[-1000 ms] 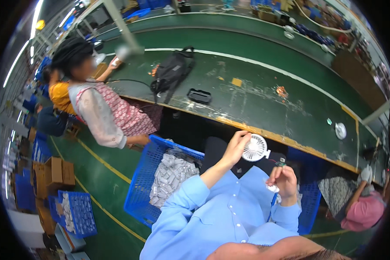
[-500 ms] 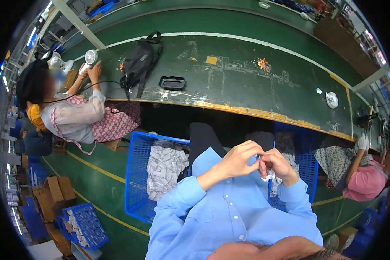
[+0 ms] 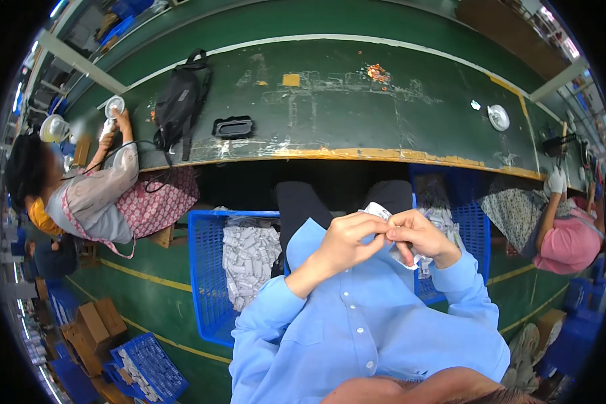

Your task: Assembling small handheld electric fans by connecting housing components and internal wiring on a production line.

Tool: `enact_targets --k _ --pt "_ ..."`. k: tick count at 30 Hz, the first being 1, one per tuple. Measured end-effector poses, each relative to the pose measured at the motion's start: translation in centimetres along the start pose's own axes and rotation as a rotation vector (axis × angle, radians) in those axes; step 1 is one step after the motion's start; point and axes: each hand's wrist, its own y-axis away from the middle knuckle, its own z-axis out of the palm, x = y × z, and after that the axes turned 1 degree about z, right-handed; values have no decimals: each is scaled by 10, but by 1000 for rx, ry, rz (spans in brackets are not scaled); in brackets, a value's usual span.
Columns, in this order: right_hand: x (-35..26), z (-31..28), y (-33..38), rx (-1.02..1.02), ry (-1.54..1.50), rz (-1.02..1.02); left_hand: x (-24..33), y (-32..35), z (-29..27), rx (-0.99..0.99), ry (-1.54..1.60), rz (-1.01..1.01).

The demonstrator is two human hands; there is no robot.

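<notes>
Over my lap, my left hand (image 3: 347, 244) and my right hand (image 3: 424, 236) meet at the fingertips, both closed in a pinch. A small white part (image 3: 377, 210) with dark markings sticks out past the far side of my left fingers. Beneath my right fingers shows the edge of another white piece (image 3: 413, 261), mostly covered by the hand. What lies exactly between the touching thumbs and fingertips is hidden. Beside my left leg stands a blue basket (image 3: 205, 269) with many small white parts (image 3: 249, 259). A second blue basket (image 3: 475, 225) with white pieces is by my right leg.
Ahead runs a green bench (image 3: 357, 124) bearing a black backpack (image 3: 182, 101), a black tray (image 3: 233, 126) and a white fan (image 3: 498, 118). One person (image 3: 97, 195) at the left holds a small fan; another person (image 3: 569, 236) sits at the right. Cardboard boxes (image 3: 94, 326) stand lower left.
My view has shifted a little. The white part with dark markings now shows beyond my left fingers, where it was not visible before. Both hands stay together at the fingertips.
</notes>
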Motion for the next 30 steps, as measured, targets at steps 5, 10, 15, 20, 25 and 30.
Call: enact_targets --k 5,10,15,20,25,30 --pt "-1 6 15 -24 -122 -74 11 0 6 59 272 -129" --pt "14 2 22 3 -264 -152 12 1 21 99 373 -196" --pt "19 17 22 177 -227 -180 13 0 19 144 52 34" --pt "4 16 22 167 -101 -108 11 -2 6 81 -31 137" --pt "-9 13 24 17 -148 -29 19 -6 -6 22 377 -74" --pt "-7 5 30 -45 -305 6 8 0 -5 59 481 -305"
